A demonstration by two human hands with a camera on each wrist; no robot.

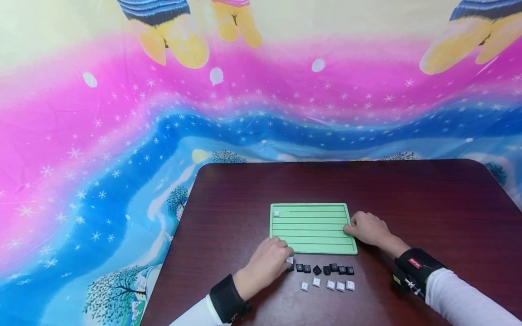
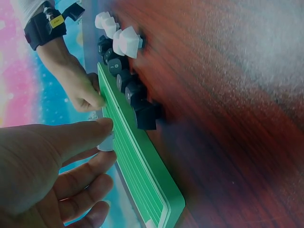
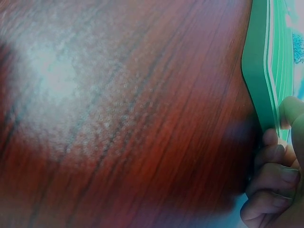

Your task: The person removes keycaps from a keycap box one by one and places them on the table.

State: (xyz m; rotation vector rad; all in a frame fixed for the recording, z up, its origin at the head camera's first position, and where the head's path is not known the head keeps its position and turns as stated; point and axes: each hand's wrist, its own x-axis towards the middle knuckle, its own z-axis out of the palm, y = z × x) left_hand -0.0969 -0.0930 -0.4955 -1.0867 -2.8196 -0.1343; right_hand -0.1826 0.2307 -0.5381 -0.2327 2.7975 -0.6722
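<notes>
Between the thumb and index finger of my left hand (image 1: 267, 258) is a white keycap (image 2: 106, 142), held near the front left corner of a green board (image 1: 310, 230). The board has dark parallel lines across its face. Another white keycap (image 1: 277, 213) sits at its upper left, on the top line. My right hand (image 1: 369, 228) holds the board's right edge, thumb on top and fingers curled at the side in the right wrist view. Just in front of the board lies an uneven row of several black keycaps (image 1: 307, 269).
Several white keycaps (image 1: 331, 285) lie in a looser row nearer me than the black ones. Everything stands on a dark reddish wooden table (image 1: 428, 199) with rounded far corners. Behind it hangs a colourful printed cloth (image 1: 261, 90).
</notes>
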